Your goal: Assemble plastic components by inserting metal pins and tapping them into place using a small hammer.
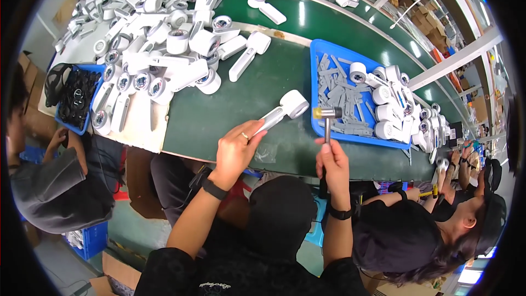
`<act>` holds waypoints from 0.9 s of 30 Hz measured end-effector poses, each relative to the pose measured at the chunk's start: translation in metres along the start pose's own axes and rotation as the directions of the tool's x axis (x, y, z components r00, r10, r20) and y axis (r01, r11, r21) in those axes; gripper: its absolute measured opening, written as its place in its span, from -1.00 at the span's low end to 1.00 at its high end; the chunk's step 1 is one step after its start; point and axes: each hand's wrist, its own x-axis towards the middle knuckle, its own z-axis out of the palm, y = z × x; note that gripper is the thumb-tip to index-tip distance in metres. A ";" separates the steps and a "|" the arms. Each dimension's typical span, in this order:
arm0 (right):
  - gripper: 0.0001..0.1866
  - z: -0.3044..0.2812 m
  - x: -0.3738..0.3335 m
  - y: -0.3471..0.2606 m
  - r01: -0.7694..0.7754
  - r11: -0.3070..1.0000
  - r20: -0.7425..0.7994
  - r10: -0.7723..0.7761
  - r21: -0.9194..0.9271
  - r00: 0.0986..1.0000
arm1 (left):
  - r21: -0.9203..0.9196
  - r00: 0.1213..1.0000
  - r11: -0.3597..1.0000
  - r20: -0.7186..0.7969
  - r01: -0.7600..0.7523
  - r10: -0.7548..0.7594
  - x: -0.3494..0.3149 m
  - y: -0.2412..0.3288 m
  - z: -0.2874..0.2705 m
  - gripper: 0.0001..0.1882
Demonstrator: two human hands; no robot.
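My left hand point(235, 151) is closed around the handle of a white handheld fan point(294, 104), whose round head points away to the right over the green bench. A ring and a dark wristband are on that side. In my right hand point(332, 164) is a small hammer point(327, 113), gripped by its shaft; its head has a yellow face and a dark face. The hammer head is raised in front of the near-left wall of a blue tray point(314, 66), to the right of the fan and apart from it. Grey plastic strips point(342, 94) and several white fans lie in the tray.
A large heap of white fans point(164, 38) covers the bench's left side. One fan point(267, 7) lies on the far green belt point(307, 13). A blue bin of black parts point(76, 101) stands at left. Co-workers sit at left and right; a metal post point(455, 60) crosses at right.
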 end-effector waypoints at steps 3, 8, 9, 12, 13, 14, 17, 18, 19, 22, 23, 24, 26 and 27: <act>-0.83 -0.020 0.004 0.033 -0.054 0.995 0.015 0.053 0.083 0.998 | -0.071 0.983 0.983 0.073 0.172 -0.167 0.005 0.002 0.000 -0.67; -0.81 -0.020 0.006 0.040 -0.073 0.996 0.081 0.069 0.046 0.994 | 0.237 0.909 0.945 0.297 0.227 -0.293 0.024 0.020 -0.017 -0.62; -0.81 -0.019 0.005 0.041 -0.087 0.996 0.068 0.088 -0.019 0.994 | 0.323 0.867 0.923 0.376 0.208 -0.327 0.036 0.031 -0.022 -0.64; -0.79 -0.016 0.001 0.040 -0.044 0.997 0.078 0.049 -0.060 0.996 | 0.301 0.935 0.949 0.302 0.090 -0.184 0.058 0.022 -0.031 -0.67; -0.78 -0.017 -0.002 0.038 -0.049 0.992 0.055 0.056 -0.120 0.997 | 0.349 0.925 0.934 0.321 0.082 -0.201 0.075 0.031 -0.040 -0.68; -0.79 -0.016 -0.002 0.039 -0.008 0.994 0.050 0.013 -0.110 0.999 | 0.399 0.932 0.914 0.299 0.071 -0.203 0.087 0.029 -0.049 -0.66; -0.81 -0.013 -0.001 0.038 0.057 0.982 0.012 -0.055 -0.182 0.998 | 0.481 0.970 0.871 0.154 0.094 -0.190 0.134 0.012 -0.085 -0.61; -0.81 -0.013 -0.001 0.039 0.062 0.984 0.025 -0.058 -0.167 0.998 | 0.514 0.977 0.852 0.113 0.099 -0.181 0.153 0.001 -0.098 -0.59; -0.82 -0.016 -0.001 0.041 0.066 0.983 -0.003 -0.067 -0.174 0.998 | 0.540 0.983 0.836 0.074 0.102 -0.168 0.174 -0.013 -0.107 -0.57; -0.83 -0.015 0.002 0.039 0.084 0.985 -0.004 -0.086 -0.153 0.996 | 0.670 0.982 0.719 -0.096 0.183 -0.161 0.234 -0.048 -0.151 -0.53; -0.83 -0.014 0.003 0.040 0.078 0.986 -0.004 -0.079 -0.150 0.997 | 0.694 0.985 0.699 -0.118 0.172 -0.125 0.249 -0.073 -0.165 -0.52; -0.83 -0.015 0.004 0.042 0.091 0.985 0.002 -0.092 -0.143 0.996 | 0.699 0.985 0.694 -0.128 0.171 -0.114 0.261 -0.088 -0.173 -0.52; -0.83 -0.015 0.004 0.047 0.082 0.988 -0.011 -0.084 -0.133 0.996 | 0.781 0.962 0.581 -0.092 0.229 -0.256 0.280 -0.111 -0.179 -0.54; -0.83 -0.016 0.004 0.047 0.093 0.987 -0.016 -0.096 -0.129 0.995 | 0.773 0.971 0.595 -0.117 0.220 -0.207 0.281 -0.124 -0.173 -0.55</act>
